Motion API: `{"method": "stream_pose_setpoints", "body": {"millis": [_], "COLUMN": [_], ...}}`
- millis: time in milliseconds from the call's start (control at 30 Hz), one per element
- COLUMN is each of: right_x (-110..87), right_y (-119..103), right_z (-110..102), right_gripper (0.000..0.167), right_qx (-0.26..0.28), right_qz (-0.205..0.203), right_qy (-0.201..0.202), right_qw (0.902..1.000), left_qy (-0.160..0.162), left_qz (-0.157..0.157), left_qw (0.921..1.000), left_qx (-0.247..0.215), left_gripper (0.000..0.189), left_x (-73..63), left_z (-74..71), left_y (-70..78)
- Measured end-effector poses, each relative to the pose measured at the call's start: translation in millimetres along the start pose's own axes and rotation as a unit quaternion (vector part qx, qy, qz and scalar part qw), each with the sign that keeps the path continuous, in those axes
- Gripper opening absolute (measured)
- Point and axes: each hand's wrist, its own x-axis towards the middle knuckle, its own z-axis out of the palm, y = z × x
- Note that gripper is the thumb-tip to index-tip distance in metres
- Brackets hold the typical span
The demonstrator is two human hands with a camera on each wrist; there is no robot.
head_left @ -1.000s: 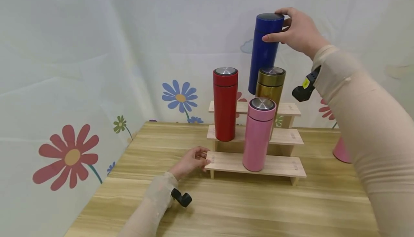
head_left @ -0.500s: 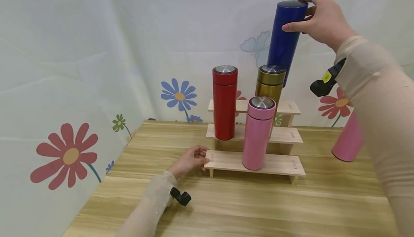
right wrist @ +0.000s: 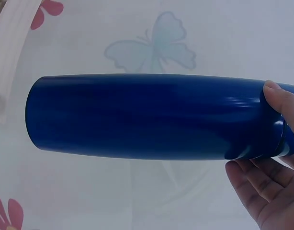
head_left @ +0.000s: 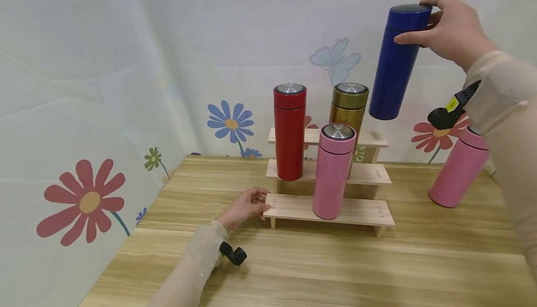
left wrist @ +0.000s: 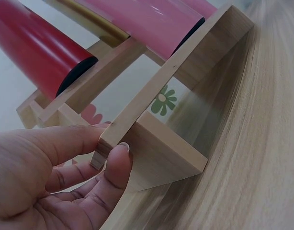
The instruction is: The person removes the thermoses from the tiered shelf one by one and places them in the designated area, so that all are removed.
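My right hand (head_left: 455,32) grips a blue thermos bottle (head_left: 396,64) near its top and holds it in the air, slightly tilted, right of the stand. In the right wrist view the thumb and fingers lie on opposite sides of the bottle (right wrist: 152,117). With thumb and fingers my left hand (head_left: 245,208) pinches the left end of the lowest step of a wooden tiered stand (head_left: 289,207); the left wrist view shows this grip up close. A red thermos (head_left: 290,134) and a gold thermos (head_left: 348,106) stand on the stand's steps. On the lowest step is a pink thermos (head_left: 333,176).
A second pink thermos (head_left: 457,172) stands on the wooden table (head_left: 335,265) at the right, partly hidden by the right sleeve. Behind the table hangs a pale cloth (head_left: 176,64) printed with flowers and a butterfly.
My right hand has carried the blue thermos to the right, from behind the gold thermos to beside it. More of the right-hand pink thermos shows. The left hand keeps its hold.
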Motion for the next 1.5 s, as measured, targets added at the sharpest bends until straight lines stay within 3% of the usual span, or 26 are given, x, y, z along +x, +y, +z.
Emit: {"method": "stream_pose_setpoints", "body": {"millis": [533, 900, 1500], "right_x": [-14.5, -27.9, -48.4], "right_y": [44.5, 73.4, 116.5], "right_z": [2.0, 21.6, 57.6], "right_gripper": [0.090, 0.096, 0.103], "right_qx": [-0.027, -0.053, -0.038], "right_qz": [0.014, 0.007, 0.012], "right_qy": [-0.003, -0.031, -0.057], "right_qw": [0.9995, 0.9981, 0.9976], "left_qy": [0.005, 0.013, 0.008], "left_qz": [-0.005, -0.005, -0.010], "left_qw": [1.0000, 0.9999, 0.9999], "left_qx": [-0.001, -0.005, -0.007], "left_gripper": [0.045, 0.045, 0.044], "left_x": [-0.7, -2.3, -2.1], "left_z": [-3.5, -5.3, -6.0], "left_y": [-4.8, -7.6, -4.2]}}
